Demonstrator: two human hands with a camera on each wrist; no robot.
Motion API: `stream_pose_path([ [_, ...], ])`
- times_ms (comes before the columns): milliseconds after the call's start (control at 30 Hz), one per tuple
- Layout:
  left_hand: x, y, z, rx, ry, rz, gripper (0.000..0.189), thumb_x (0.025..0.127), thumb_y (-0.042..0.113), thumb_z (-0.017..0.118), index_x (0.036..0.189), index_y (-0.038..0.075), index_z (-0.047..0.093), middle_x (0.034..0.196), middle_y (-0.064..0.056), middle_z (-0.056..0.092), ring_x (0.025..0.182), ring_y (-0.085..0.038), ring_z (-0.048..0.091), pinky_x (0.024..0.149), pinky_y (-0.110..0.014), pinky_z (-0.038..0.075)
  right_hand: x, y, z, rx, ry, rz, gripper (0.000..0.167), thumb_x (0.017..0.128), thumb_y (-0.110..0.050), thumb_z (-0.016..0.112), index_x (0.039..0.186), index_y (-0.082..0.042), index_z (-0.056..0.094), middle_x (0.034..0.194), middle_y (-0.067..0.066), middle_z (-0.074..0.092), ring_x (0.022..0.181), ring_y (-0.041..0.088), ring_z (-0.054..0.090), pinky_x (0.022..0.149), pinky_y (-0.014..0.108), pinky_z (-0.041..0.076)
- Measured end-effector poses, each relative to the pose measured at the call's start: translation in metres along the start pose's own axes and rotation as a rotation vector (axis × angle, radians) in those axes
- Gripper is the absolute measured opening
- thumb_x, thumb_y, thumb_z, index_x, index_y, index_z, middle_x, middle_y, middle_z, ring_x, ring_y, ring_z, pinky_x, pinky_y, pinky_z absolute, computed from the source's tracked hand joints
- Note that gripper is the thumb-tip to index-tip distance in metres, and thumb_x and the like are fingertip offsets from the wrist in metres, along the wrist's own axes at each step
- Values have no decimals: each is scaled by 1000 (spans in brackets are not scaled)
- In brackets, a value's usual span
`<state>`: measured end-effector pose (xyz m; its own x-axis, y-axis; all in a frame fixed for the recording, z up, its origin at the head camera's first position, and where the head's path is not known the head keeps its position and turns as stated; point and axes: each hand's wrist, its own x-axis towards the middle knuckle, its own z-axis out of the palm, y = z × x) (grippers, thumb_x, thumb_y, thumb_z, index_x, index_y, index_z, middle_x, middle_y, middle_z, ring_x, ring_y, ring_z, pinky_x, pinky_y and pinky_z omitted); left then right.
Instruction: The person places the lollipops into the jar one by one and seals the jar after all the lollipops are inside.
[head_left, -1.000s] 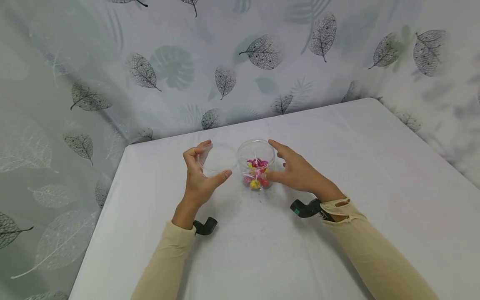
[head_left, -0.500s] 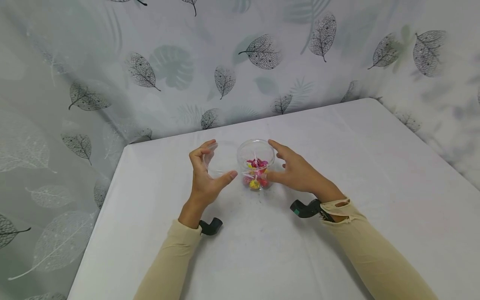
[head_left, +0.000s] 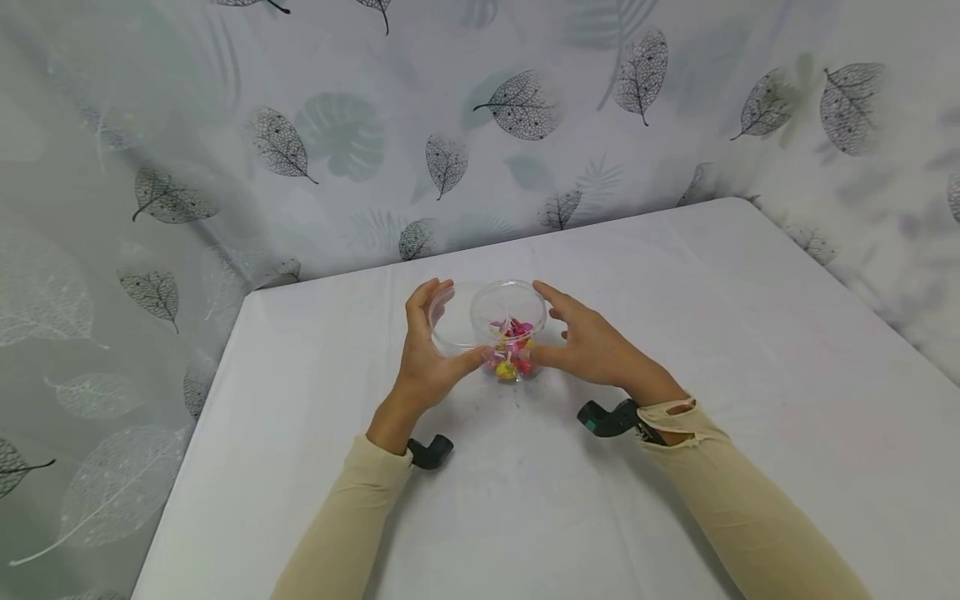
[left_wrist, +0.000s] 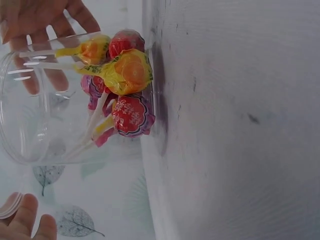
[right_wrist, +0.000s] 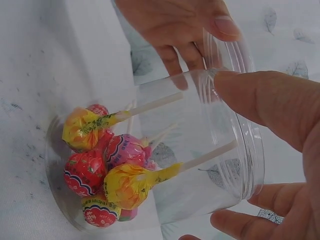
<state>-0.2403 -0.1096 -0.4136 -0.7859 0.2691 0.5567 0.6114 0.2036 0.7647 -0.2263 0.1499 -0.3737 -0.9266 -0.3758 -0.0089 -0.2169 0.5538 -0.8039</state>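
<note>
A clear plastic jar stands upright on the white table, several wrapped lollipops heaped at its bottom. Their wrappers are yellow, red and pink, and white sticks point up. My right hand grips the jar around its upper side, thumb on the near wall close to the threaded rim. Between thumb and fingers my left hand holds a round clear lid by its edge. The lid is just left of the jar's mouth, overlapping the rim in the head view.
The white-covered table carries small dark specks near the jar. Behind and to the left hangs a leaf-patterned curtain. A black wrist mount sits on the left wrist, another black mount on the right.
My left hand has carried the lid rightward, from beside the jar to its rim. The right hand and the jar have stayed in place.
</note>
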Motion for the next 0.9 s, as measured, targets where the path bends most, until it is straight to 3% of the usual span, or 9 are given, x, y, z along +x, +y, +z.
stream_pose_path([
  [100,3,2,3,-2,-17,-1,106,80,8,90,157,10,18,161,-13,35,151,-27,35,126,-46,24,0,0,0,-5,-1,2,96,93,-28,78,168,-16,19,172,9,23,151,39,37,114,60,41],
  [233,6,4,6,14,-31,-16,110,77,1,90,158,9,16,160,-13,35,151,-27,35,126,-42,25,1,-1,0,-10,-5,4,97,93,-30,78,168,-18,17,171,10,27,151,37,39,114,59,41],
  [567,11,3,14,-9,-45,-124,112,77,7,93,159,13,16,163,-9,35,152,-30,34,123,-58,24,1,0,0,-19,1,-9,96,94,-30,78,168,-16,17,169,15,31,150,40,40,113,61,41],
  [900,17,7,21,15,-94,-223,114,78,15,93,160,16,14,165,-5,35,152,-25,33,118,-59,35,1,1,0,5,-5,-25,98,94,-30,78,168,-13,16,170,15,28,150,41,40,114,61,40],
])
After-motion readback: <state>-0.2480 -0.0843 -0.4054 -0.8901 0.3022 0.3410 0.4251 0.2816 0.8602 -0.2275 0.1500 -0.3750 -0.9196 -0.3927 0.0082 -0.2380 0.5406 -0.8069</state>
